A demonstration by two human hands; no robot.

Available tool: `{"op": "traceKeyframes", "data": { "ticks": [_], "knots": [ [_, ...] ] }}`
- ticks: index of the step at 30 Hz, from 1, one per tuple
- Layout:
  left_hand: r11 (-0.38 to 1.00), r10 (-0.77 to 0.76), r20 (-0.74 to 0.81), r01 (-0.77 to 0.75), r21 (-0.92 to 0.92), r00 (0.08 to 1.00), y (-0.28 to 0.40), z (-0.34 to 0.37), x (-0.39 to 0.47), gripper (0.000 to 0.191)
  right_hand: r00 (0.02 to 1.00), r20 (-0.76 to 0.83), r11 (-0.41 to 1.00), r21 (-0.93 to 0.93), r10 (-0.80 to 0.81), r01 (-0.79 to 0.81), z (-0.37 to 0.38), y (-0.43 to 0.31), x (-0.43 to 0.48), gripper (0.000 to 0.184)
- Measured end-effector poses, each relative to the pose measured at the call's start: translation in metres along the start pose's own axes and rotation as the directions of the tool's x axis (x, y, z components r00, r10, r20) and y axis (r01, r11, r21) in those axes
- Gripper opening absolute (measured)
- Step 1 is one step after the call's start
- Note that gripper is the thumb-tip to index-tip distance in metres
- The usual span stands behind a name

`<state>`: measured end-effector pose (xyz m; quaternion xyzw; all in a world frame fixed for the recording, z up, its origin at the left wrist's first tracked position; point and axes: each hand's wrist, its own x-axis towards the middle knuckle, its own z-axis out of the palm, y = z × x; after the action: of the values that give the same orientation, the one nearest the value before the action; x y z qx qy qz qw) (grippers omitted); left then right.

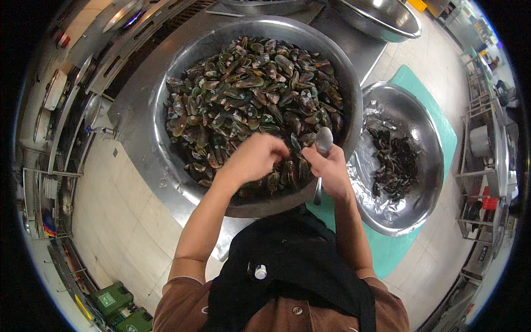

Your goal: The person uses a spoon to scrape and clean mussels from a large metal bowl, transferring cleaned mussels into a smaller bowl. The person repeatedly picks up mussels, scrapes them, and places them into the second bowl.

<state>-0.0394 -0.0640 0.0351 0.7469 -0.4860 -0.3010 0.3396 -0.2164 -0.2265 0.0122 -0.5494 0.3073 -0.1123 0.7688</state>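
Observation:
A wide stainless steel basin (pixel 159 120) in front of me holds a large heap of green mussels (pixel 249 87). Over the near side of the heap is my left hand (pixel 259 155), blurred, with its fingers curled inward; whether anything is inside them is hidden. My right hand (pixel 330 168) grips a metal spoon (pixel 324 140), its bowl up past the fingers and its handle end showing below the palm. One dark mussel (pixel 295 142) lies right by the right hand's fingertips; I cannot tell whether they touch it.
To the right, a second steel bowl (pixel 431 166) with a smaller batch of dark mussels (pixel 394 162) rests on a green board (pixel 450 137). Another steel bowl (pixel 386 20) stands at the table's far right. Shelving (pixel 481 166) lines the right side; green bins (pixel 110 301) are at lower left.

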Motion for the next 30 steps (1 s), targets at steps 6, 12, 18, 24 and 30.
{"op": "traceKeyframes", "data": {
  "ticks": [6,12,18,24,30],
  "knots": [
    [0.959,0.172,0.144,-0.199,0.204,0.974,-0.018,0.041,0.000,0.042,0.999,-0.028,0.973,0.228,-0.035,0.041,0.000,0.000,-0.001,0.020],
    [0.983,0.179,-0.143,-0.172,0.060,0.973,-0.019,0.035,-0.013,0.036,0.998,-0.005,0.951,0.303,-0.061,0.059,-0.007,0.006,0.001,0.025],
    [0.928,-0.124,-0.436,-0.051,-0.369,0.891,0.021,0.008,-0.014,0.033,0.988,-0.149,0.929,0.356,-0.050,0.101,-0.001,0.007,0.004,0.028],
    [0.766,0.234,-0.455,-0.451,-0.459,0.859,0.094,0.001,0.026,0.066,0.976,-0.163,0.929,0.319,-0.143,0.189,-0.009,0.022,0.008,0.031],
    [0.966,0.177,0.148,-0.200,0.162,0.973,-0.010,0.028,0.018,0.037,0.983,-0.163,0.909,0.393,-0.083,0.142,0.000,0.009,0.007,0.033]
  ]
}}
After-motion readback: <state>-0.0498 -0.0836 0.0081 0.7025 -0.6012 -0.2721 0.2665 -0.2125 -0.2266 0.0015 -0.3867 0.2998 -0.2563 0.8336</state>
